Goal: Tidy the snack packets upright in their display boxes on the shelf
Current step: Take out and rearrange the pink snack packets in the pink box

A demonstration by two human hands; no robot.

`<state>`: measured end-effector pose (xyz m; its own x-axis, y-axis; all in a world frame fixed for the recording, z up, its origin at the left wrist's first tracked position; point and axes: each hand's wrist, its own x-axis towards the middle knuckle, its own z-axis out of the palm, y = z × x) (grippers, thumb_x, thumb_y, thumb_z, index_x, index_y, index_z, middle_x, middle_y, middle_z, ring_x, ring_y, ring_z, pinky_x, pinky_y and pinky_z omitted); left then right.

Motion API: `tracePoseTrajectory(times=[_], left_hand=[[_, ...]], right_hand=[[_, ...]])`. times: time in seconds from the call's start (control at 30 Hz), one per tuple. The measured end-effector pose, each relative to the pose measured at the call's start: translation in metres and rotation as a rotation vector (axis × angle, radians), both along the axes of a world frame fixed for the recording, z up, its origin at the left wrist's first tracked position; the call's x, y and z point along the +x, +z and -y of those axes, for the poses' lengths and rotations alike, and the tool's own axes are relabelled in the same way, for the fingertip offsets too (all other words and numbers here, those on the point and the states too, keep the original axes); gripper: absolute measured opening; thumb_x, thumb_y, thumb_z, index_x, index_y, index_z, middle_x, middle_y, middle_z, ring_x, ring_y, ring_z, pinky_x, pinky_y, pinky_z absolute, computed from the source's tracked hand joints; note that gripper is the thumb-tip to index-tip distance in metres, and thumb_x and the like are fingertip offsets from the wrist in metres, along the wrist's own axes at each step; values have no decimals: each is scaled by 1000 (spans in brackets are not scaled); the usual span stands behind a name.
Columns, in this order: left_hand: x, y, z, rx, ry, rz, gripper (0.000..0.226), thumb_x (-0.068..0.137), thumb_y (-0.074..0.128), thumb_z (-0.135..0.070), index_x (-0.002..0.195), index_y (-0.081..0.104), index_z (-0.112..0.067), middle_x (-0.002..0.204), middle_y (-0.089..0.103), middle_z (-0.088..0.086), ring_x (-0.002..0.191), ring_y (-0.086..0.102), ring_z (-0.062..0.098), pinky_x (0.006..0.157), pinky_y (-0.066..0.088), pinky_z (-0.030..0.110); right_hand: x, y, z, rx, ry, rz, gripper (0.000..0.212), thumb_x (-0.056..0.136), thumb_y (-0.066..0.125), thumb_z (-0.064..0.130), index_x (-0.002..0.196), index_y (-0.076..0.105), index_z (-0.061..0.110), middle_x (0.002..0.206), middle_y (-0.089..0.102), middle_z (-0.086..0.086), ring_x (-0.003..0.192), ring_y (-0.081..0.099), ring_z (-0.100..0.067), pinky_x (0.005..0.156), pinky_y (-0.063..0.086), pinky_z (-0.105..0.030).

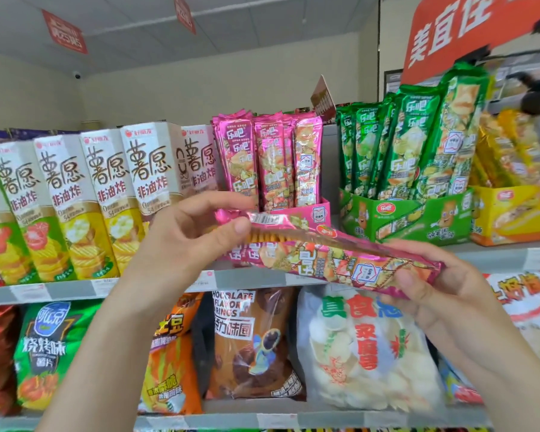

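Pink snack packet [334,260] lay on a slant across both my hands, left end higher, in front of the shelf edge [250,277] and just below its pink display box [312,213], where more pink packets [268,160] stood upright. My left hand [181,241] pinched the left end between thumb and curled fingers. My right hand [443,294] cupped the other end from beneath, thumb on its face. To the right, green packets [402,145] leaned in their green display box [412,216]. Tall chip cartons [106,198] stood in a row to the left.
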<state>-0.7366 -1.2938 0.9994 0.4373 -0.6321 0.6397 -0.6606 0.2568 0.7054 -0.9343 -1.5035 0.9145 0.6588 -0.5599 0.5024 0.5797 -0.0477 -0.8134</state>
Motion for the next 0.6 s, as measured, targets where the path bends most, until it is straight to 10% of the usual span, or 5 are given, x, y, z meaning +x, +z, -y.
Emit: tracePoseTrajectory(times=[0.17, 0.43, 0.6], left_hand=[[-16, -40, -5, 24, -224, -115, 57, 67, 83, -50, 117, 66, -29, 121, 66, -3, 111, 64, 16, 72, 59, 33], [-48, -99, 23, -116, -157, -318, 25, 65, 72, -30, 90, 75, -34, 84, 74, -8, 70, 68, 6, 54, 55, 18], [-73, -146, 41, 18, -212, -386, 30, 66, 75, -37, 95, 73, -35, 84, 72, -9, 73, 65, 9, 62, 56, 19]], right_hand=[[-17, -11, -5, 116, -16, 42, 30, 70, 70, 10, 98, 75, 19, 80, 71, -7, 76, 71, -19, 64, 59, -30], [-72, -33, -19, -72, -173, -319, 72, 56, 72, 80, 107, 73, 29, 102, 74, -8, 98, 71, -27, 80, 57, -46], [-130, -55, -28, -271, 75, -659, 63, 72, 81, 46, 129, 61, 29, 127, 67, -3, 115, 63, -16, 95, 49, -26]])
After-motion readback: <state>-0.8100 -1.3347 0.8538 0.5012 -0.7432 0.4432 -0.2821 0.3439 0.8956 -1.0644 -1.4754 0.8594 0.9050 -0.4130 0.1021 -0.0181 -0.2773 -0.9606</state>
